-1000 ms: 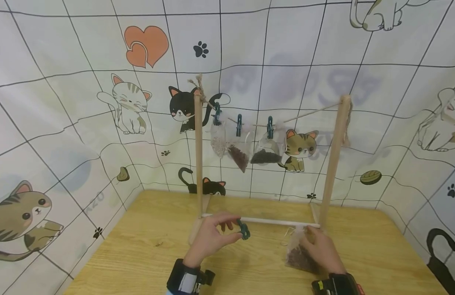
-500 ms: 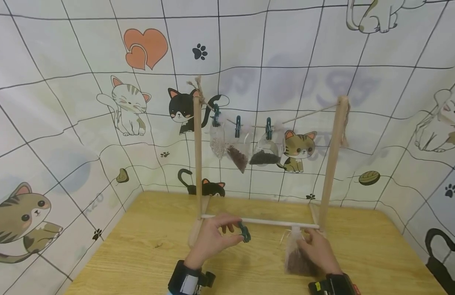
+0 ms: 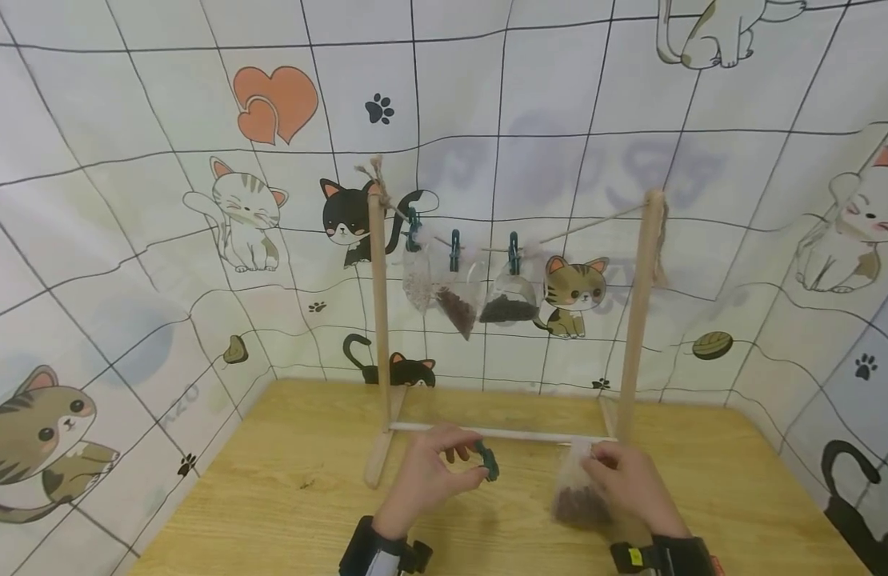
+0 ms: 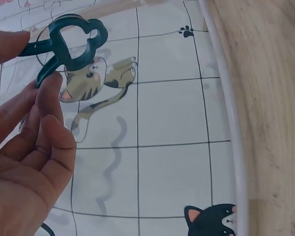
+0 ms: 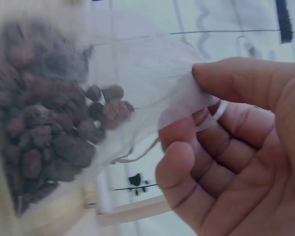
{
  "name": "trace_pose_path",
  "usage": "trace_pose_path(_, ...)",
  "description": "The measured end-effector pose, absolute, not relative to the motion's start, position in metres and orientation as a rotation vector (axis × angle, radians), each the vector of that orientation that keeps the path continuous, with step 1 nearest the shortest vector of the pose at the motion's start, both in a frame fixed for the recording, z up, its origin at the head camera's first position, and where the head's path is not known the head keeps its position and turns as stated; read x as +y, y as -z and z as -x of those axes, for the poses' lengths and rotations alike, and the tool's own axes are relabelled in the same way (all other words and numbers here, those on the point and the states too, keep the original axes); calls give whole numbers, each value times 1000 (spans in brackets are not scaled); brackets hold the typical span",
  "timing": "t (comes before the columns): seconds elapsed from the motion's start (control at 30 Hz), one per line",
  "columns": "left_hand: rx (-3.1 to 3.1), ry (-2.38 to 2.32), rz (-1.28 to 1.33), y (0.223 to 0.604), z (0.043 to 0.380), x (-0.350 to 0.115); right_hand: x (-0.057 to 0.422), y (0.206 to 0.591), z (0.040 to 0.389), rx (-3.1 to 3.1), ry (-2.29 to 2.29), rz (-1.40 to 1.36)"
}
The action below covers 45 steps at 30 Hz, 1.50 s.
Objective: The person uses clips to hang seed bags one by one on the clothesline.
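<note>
My left hand pinches a dark green spring clip by its handles, between thumb and fingers. In the left wrist view the clip shows a rounded, open-centred jaw whose tips look nearly together. On the right, my right hand grips the gathered neck of a sheer white drawstring bag. Dark reddish-brown stones fill the bag's lower part, and a thin cord trails from its neck. The bag hangs just in front of the wooden frame's lower bar, a short gap from the clip.
A wooden frame with a left post and right post stands on the table. From its sagging string hang a pale bag, a reddish bag and a dark bag, each clipped. Cat-print cloth surrounds the table.
My left hand has moved slightly right with the clip, closer to the bag. The right hand still holds the bag, which has turned a little. The head view has shifted slightly.
</note>
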<state>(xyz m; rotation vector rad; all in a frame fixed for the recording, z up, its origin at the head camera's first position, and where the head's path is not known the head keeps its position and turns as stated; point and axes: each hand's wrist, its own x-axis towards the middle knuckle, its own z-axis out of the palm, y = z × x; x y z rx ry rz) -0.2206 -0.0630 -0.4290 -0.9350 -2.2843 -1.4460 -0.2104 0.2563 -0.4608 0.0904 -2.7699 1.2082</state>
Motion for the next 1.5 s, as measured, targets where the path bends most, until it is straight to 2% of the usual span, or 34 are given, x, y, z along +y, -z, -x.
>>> trace_pose_path(0.13, -2277, 1388, 935, 417, 217, -54, 254, 442, 206, -2697, -1215, -61)
trace_pose_path(0.37, -2268, 1272, 1072, 382, 217, -36, 254, 412, 207, -2431, -1075, -177)
trace_pose_path(0.83, -2071, 1046, 1323, 280, 238, -1, 269, 329, 224, -2362, -1103, -330)
trace_pose_path(1.2, -2133, 913, 1119, 180, 262, 26, 271, 276, 243, -2329, -1004, -371)
trace_pose_path(1.5, -2257, 895, 936, 132, 289, 53, 270, 249, 255, -2313, -860, -335)
